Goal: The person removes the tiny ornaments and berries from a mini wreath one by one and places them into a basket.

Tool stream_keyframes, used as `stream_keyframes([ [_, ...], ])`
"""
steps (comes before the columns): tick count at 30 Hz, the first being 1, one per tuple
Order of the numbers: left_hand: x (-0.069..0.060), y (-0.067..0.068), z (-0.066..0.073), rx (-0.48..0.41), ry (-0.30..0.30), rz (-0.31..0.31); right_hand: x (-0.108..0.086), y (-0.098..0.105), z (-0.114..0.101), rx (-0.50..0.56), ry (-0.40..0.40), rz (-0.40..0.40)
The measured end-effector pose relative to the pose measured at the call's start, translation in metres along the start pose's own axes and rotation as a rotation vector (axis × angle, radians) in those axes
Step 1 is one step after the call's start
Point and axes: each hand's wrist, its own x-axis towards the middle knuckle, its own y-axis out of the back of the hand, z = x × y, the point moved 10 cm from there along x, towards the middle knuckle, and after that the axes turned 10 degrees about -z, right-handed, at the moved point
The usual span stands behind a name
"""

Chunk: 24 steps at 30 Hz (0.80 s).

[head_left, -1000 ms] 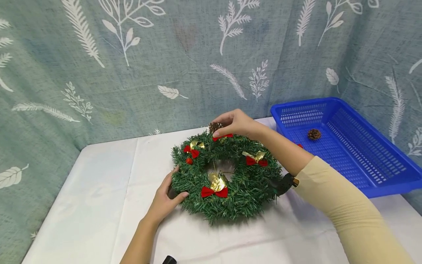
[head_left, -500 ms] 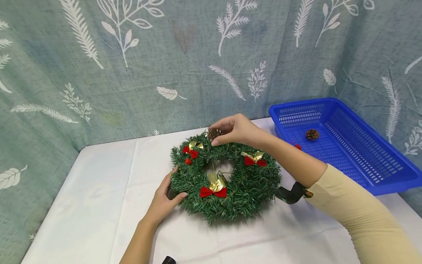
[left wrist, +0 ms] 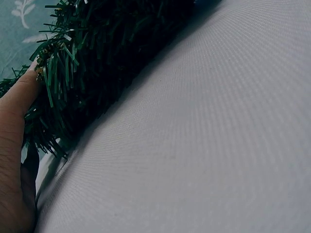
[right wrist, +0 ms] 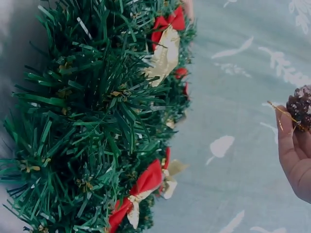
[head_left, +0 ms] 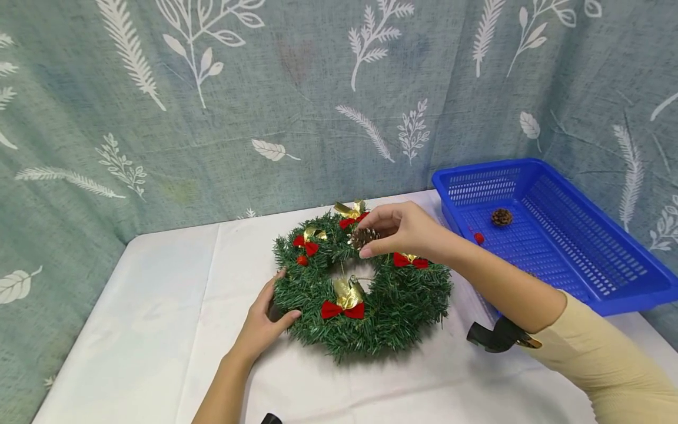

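A green artificial Christmas wreath (head_left: 381,324) lies on the white-covered table, with several red bows and gold ribbons on it. My left hand (head_left: 265,315) holds its left edge, with the thumb (left wrist: 22,92) against the green needles and the other fingers partly hidden. Above the wreath's centre hole, toward its far side, my right hand (head_left: 415,232) pinches a brown pinecone (head_left: 364,238) between thumb and fingers. In the right wrist view the pinecone (right wrist: 301,107) is apart from the wreath, with a thin gold string trailing from it. A red berry (head_left: 302,260) sits on the wreath's left side.
At the right stands a blue plastic basket (head_left: 598,235). Another pinecone (head_left: 501,217) and a red berry (head_left: 479,238) lie in it. A green-grey curtain (head_left: 222,153) with white leaf prints hangs behind the table (head_left: 159,306).
My right hand has moved right and toward me with the pinecone, from the wreath's far side to above its centre, uncovering the far bow and gold ribbon. My left hand stays put.
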Motion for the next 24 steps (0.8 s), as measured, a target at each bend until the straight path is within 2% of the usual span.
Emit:
stream_keyframes([
  [8, -0.001, 0.0, 0.005, 0.006, -0.001, 0.005, -0.024, 0.004, -0.002, -0.032, 0.009, -0.029],
  [9, 0.0, 0.0, 0.001, 0.007, -0.003, 0.005, -0.026, 0.005, -0.001, -0.035, 0.012, -0.027],
  [13, 0.0, 0.0, 0.002, 0.004, -0.019, 0.002, -0.036, 0.009, 0.001, -0.068, 0.022, -0.016],
  [24, 0.0, 0.0, 0.004, 0.014, -0.014, -0.005, -0.067, 0.025, 0.015, -0.086, -0.024, 0.027],
])
